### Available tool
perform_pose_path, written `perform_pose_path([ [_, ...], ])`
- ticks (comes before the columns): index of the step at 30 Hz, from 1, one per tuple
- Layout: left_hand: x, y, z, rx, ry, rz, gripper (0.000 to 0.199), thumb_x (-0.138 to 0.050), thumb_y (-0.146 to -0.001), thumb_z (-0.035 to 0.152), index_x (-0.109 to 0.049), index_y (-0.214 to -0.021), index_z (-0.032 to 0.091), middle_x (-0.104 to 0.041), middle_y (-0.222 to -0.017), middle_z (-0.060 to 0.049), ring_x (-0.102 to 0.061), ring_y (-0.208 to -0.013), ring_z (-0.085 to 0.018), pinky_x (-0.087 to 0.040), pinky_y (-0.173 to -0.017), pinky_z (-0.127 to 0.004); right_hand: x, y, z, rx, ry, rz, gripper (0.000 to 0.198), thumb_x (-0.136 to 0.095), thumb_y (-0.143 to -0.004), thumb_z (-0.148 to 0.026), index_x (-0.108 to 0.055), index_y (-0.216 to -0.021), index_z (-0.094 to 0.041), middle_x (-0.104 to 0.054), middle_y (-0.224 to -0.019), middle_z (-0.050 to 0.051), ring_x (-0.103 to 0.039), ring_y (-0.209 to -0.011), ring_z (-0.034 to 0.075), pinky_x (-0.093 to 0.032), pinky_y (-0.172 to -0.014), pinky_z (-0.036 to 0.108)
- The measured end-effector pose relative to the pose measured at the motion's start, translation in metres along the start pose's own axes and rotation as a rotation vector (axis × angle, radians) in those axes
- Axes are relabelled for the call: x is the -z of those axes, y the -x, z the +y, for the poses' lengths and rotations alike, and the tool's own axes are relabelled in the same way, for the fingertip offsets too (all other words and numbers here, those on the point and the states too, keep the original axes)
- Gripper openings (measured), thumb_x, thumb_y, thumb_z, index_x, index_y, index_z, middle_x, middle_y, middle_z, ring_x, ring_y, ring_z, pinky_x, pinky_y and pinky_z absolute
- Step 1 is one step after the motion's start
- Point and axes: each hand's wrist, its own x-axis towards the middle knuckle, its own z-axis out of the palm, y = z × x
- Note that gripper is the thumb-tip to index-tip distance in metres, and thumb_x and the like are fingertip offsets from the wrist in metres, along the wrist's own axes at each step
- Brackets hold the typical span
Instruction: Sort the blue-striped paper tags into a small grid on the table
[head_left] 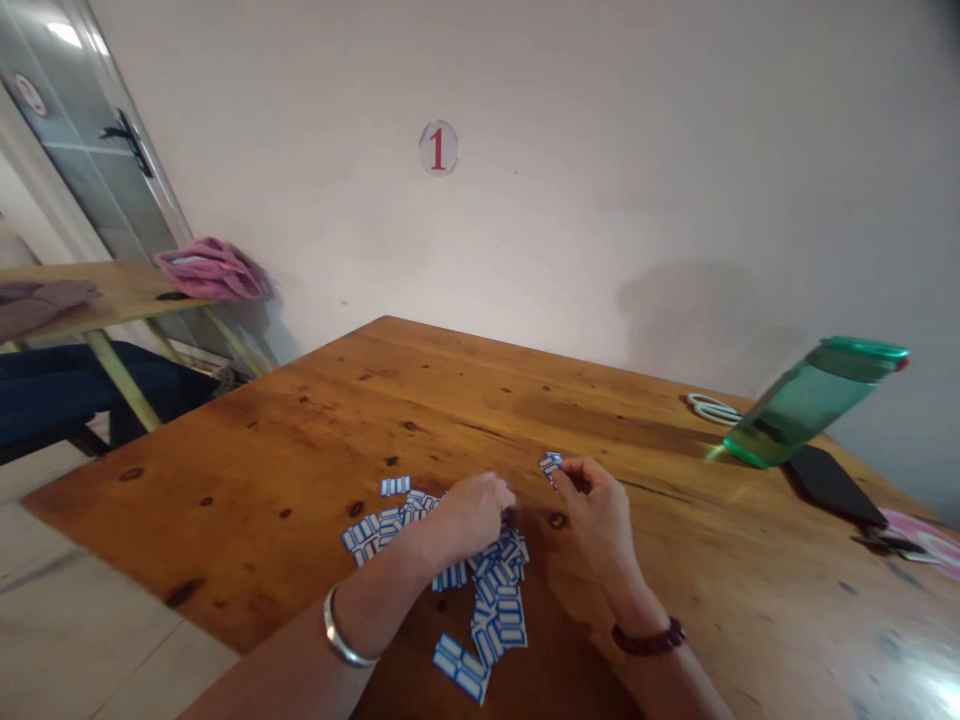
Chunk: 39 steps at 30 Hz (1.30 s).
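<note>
Currently, in the head view, the right hand (600, 510) is raised just above the wooden table (450, 390), to the right of a loose heap of blue-bordered white label strips (499, 600). Its thumb and index finger are pinched together on a small piece of blue-and-white label (550, 463); a beaded bracelet (649, 637) circles the wrist. The left hand (476, 510) lies over the heap, fingers curled downward; the fingertips are partly hidden, so cannot tell whether they grip anything. A silver bangle (345, 630) is on that forearm. One separate strip (395, 486) lies just beyond the heap. Farther right, a green translucent bottle (814, 405) stands near a flat black object (834, 485) and a coiled white cable (712, 409).
</note>
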Motion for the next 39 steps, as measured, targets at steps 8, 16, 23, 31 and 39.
perform_pose_path([
  [8, 0.003, -0.003, -0.006, 0.245, -0.03, 0.246, 0.045, -0.034, -0.07, 0.002, -0.059, -0.105, 0.015, -0.064, -0.103, -0.01, -0.055, -0.099, -0.018, -0.039, -0.089, -0.03, -0.012, 0.008, 0.013, 0.227, 0.394, -0.265, 0.012, -0.045, -0.076, -0.02, -0.056, -0.07, -0.02, -0.061, -0.07, 0.003, -0.054, -0.065, 0.017, -0.036, -0.06, 0.026],
  [16, -0.011, 0.001, -0.001, 0.286, 0.015, 0.07, 0.054, -0.035, -0.073, 0.005, -0.038, -0.127, 0.001, -0.042, -0.132, -0.02, -0.038, -0.122, -0.024, -0.027, -0.102, -0.035, -0.015, 0.006, 0.021, 0.273, 0.562, -0.376, 0.012, -0.044, -0.078, -0.016, -0.054, -0.072, -0.019, -0.061, -0.074, 0.005, -0.054, -0.069, 0.018, -0.036, -0.061, 0.025],
  [23, -0.01, 0.002, 0.006, 0.306, 0.153, 0.043, 0.061, -0.037, -0.071, 0.006, -0.031, -0.132, 0.004, -0.035, -0.137, -0.017, -0.034, -0.125, -0.023, -0.024, -0.104, -0.034, -0.014, 0.005, 0.019, 0.282, 0.602, -0.362, 0.013, -0.045, -0.078, -0.014, -0.055, -0.072, -0.02, -0.061, -0.074, 0.004, -0.054, -0.068, 0.017, -0.036, -0.06, 0.024],
  [31, -0.014, 0.001, 0.005, 0.291, 0.141, 0.001, 0.063, -0.035, -0.071, 0.007, -0.026, -0.133, -0.002, -0.029, -0.139, -0.02, -0.028, -0.128, -0.024, -0.022, -0.105, -0.036, -0.014, 0.005, 0.019, 0.296, 0.602, -0.368, 0.012, -0.046, -0.078, -0.015, -0.056, -0.073, -0.019, -0.061, -0.074, 0.004, -0.055, -0.068, 0.017, -0.036, -0.06, 0.024],
  [39, -0.018, 0.001, 0.002, 0.239, 0.101, -0.005, 0.062, -0.036, -0.071, 0.008, -0.029, -0.131, -0.003, -0.032, -0.137, -0.021, -0.029, -0.127, -0.024, -0.02, -0.106, -0.037, -0.012, 0.006, 0.016, 0.286, 0.625, -0.377, 0.013, -0.044, -0.08, -0.014, -0.055, -0.074, -0.019, -0.061, -0.076, 0.004, -0.056, -0.07, 0.017, -0.036, -0.062, 0.024],
])
